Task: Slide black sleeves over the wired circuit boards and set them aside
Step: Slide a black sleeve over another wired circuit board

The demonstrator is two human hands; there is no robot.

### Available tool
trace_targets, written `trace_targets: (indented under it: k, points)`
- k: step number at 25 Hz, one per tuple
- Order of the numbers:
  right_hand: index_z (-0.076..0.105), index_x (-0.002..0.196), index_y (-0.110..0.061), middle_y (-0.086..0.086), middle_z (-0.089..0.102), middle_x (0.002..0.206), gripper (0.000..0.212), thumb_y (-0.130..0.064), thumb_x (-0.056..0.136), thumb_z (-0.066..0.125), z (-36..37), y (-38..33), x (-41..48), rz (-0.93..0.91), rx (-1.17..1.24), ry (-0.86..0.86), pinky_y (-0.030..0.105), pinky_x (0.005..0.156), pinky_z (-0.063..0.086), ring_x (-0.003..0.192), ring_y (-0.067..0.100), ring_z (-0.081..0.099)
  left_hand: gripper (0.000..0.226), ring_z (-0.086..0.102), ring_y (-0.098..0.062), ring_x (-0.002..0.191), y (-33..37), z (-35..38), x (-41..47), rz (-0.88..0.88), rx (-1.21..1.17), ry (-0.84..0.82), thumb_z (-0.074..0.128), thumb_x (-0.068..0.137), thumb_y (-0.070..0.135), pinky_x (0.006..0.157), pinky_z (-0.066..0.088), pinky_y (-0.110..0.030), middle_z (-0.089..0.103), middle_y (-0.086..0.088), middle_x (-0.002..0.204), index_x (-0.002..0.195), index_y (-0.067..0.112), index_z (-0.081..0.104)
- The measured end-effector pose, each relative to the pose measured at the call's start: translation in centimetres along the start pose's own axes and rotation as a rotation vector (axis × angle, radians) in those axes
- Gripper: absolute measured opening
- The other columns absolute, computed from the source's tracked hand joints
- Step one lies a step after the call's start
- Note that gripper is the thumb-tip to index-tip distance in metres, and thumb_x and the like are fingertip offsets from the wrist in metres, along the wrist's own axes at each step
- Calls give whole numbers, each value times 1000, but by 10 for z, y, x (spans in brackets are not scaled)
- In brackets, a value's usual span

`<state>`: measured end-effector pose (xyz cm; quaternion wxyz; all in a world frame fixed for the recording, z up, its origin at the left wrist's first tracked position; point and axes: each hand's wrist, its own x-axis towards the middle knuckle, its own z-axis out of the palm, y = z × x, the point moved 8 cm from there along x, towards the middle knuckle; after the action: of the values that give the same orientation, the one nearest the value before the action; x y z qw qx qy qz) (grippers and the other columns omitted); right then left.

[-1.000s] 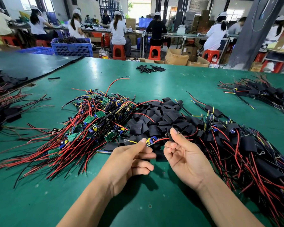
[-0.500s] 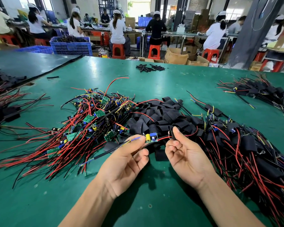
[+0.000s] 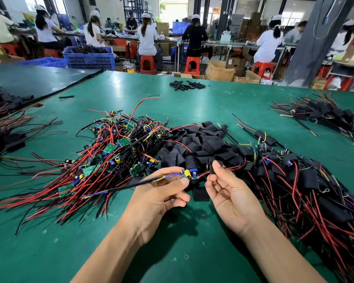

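**Two hands, two pinch grips**

Both bare forearms reached forward, converging. The left hand, back uppermost, pinched a wired circuit board between thumb and forefinger, its other fingers curled beneath. The right hand, palm upward, pinched a black sleeve between thumb and forefinger, its other fingers loosely bent.

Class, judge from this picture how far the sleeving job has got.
Done: a heap of sleeved boards lies at the right. In hand: the left hand pinches a bare circuit board, and the right hand pinches a black sleeve, not yet over the board. Left: a large pile of unsleeved boards and loose sleeves.
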<state>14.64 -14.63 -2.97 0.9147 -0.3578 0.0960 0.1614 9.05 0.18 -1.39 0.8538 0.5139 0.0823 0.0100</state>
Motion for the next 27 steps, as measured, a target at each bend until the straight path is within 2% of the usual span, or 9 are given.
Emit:
trace_targets:
  k: [3, 5, 11, 23, 27]
  points:
    - [69, 70, -15, -2, 64, 67, 10, -11, 67, 77, 4, 5, -1, -25, -67, -38, 21, 61, 57, 56, 8, 61, 25, 62, -19, 53, -1, 0, 0, 8, -15, 25, 83, 60, 15, 50, 52, -24, 68, -14, 80, 85, 14, 77]
    - [72, 63, -19, -1, 65, 70, 10, -12, 69, 77, 7, 6, -2, -65, -120, -60, 22, 64, 57, 60, 9, 62, 25, 62, -17, 53, -1, 0, 1, 9, -28, 26, 83, 61, 20, 50, 51, -22, 71, -14, 83, 84, 14, 79]
    - [76, 71, -19, 8, 71, 84, 7, -14, 66, 80, 13, 7, -7, -135, -202, -100, 25, 70, 58, 69, 14, 67, 25, 62, -14, 54, 0, -2, 1, 6, -18, 2, 83, 62, 25, 51, 51, -20, 75, -13, 89, 86, 17, 80]
    - [77, 69, -18, 12, 72, 88, 12, -17, 60, 84, 17, 11, -10, -81, -195, -138, 26, 71, 59, 73, 19, 68, 19, 64, -14, 55, -6, -3, 2, -53, -28, -28, 80, 66, 27, 52, 53, -22, 75, -13, 89, 83, 18, 81]
    - [78, 68, -19, 12, 74, 88, 7, -18, 64, 83, 18, 12, -10, -53, -197, -159, 26, 71, 58, 74, 18, 71, 15, 64, -14, 56, -6, -4, 3, -54, -20, -17, 78, 69, 26, 52, 53, -22, 75, -13, 90, 82, 19, 80]
